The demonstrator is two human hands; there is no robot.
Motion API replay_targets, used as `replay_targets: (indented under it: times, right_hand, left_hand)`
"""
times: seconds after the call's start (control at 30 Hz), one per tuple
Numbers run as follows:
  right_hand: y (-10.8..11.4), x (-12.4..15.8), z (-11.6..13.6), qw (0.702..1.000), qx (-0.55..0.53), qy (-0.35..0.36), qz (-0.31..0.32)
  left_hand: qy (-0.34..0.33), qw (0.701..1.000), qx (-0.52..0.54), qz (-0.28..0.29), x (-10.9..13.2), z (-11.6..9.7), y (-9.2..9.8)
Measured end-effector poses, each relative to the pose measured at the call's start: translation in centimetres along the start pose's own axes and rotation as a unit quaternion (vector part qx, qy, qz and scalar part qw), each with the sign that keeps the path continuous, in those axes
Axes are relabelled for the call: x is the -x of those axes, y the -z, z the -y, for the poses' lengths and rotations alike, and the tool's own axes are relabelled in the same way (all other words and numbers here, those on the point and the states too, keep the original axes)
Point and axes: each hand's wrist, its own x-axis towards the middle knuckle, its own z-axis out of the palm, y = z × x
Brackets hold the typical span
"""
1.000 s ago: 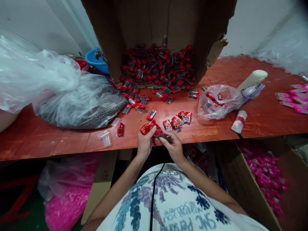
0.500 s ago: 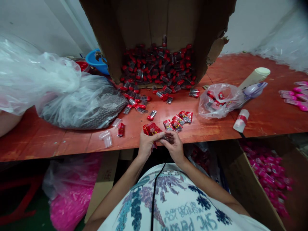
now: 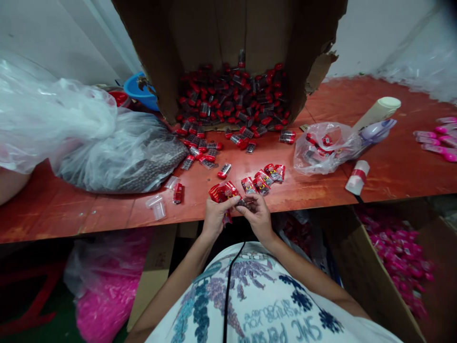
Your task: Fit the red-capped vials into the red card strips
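Over the table's front edge, my left hand (image 3: 214, 216) is closed round several red printed packets (image 3: 225, 190), its thumb pressed on them. Right beside it, my right hand (image 3: 260, 216) has its fingers pinched on a small clear piece with dark contents (image 3: 247, 204); its exact shape is partly hidden by the fingers. Several filled red packets (image 3: 262, 183) lie just beyond my right hand. A single red-capped clear tube (image 3: 224, 171) rests beyond my left hand. To the left are a red container (image 3: 178, 193) and clear empty tubes (image 3: 157, 207).
A torn cardboard box (image 3: 167, 71) holds a heap of red-capped tubes. At left sits a plastic bag of dark beads (image 3: 143, 157); at right, a clear bag of packets (image 3: 317, 147), a white roll (image 3: 357, 177) and pink tubes (image 3: 442, 138). Pink items fill a box (image 3: 378, 276) below.
The view has shifted slightly. My hands stay together in nearly the same place, with the red packets in my left hand spread a little differently.
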Motion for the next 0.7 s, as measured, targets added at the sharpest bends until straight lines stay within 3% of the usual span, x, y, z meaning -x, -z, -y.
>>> replay_targets:
  times: [0.13, 0.27, 0.5, 0.7]
  right_hand:
    - [-0.2, 0.1, -0.1, 1.0, 0.027, 0.011, -0.013]
    - [0.0, -0.3, 0.1, 0.999, -0.016, -0.025, -0.016]
    - [1.2, -0.9, 0.7, 0.995, -0.034, -0.04, 0.087]
    - [1.2, -0.7, 0.2, 0.991, -0.074, -0.073, 0.084]
  left_hand:
    - [-0.018, 1.0, -0.001, -0.022, 0.2, 0.2, -0.5]
    - [0.013, 1.0, -0.003, -0.014, 0.2, 0.5, -0.3]
    - [0.008, 0.999, 0.018, -0.034, -0.3, 0.6, 0.8]
    - [0.046, 0.998, 0.031, -0.001, 0.2, 0.8, 0.6]
